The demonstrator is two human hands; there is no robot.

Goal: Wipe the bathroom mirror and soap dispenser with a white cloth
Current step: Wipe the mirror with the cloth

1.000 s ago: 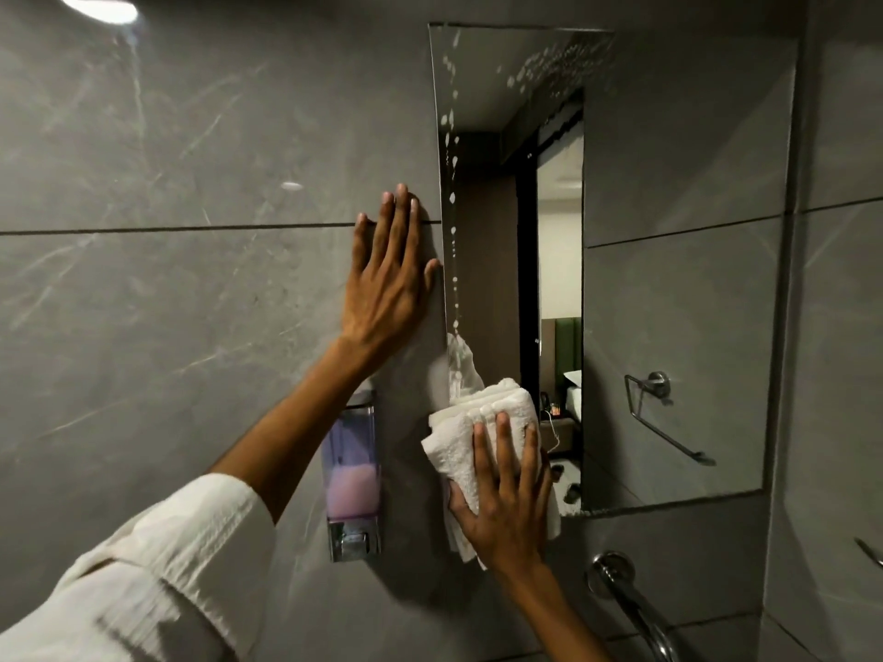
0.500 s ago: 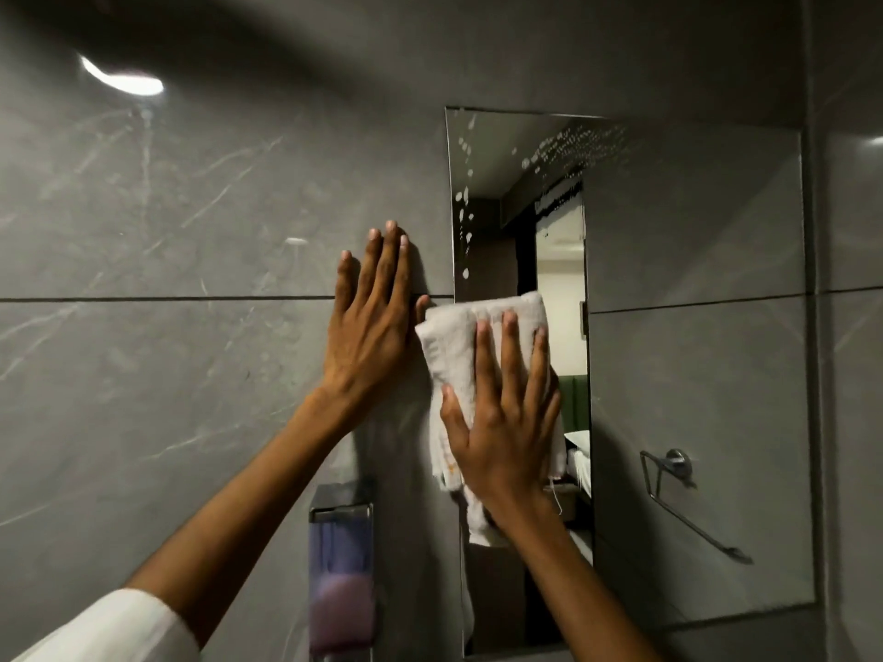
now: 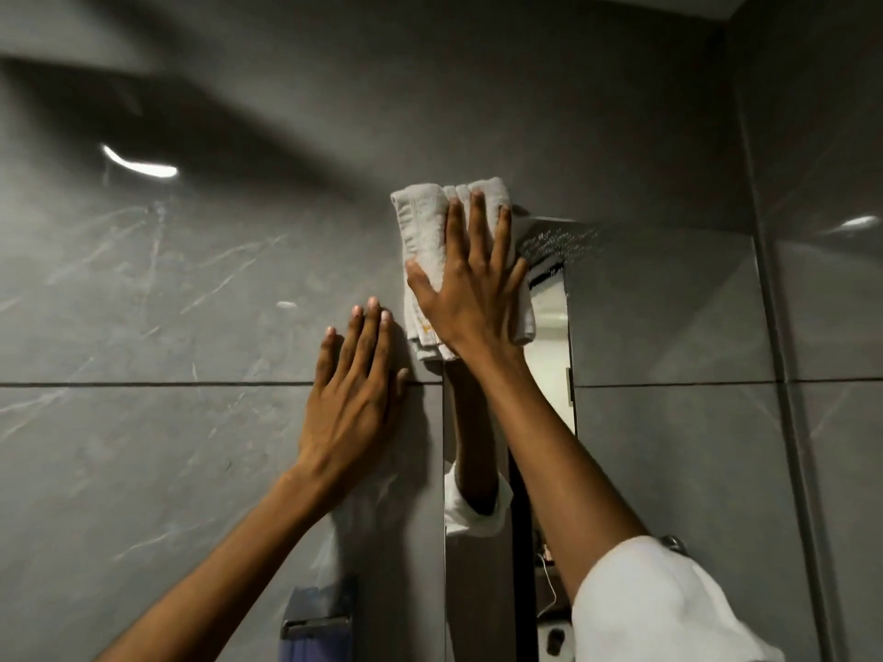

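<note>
Pressing white cloth (image 3: 425, 241) flat against top-left corner of mirror (image 3: 659, 317) with right hand (image 3: 470, 298), fingers spread, not clenched. Resting left hand (image 3: 351, 403) flat, empty, on wall tile (image 3: 167, 303) at cloth's seven o'clock.

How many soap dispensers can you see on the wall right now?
1. The soap dispenser sits at the bottom edge, left of the mirror, below the left hand; its lower part is cut off.

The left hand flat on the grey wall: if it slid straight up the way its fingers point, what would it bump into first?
Probably nothing soon. The left hand points up along bare grey marbled wall tile. The folded white cloth sits just right of that line, so its edge might get brushed.
</note>
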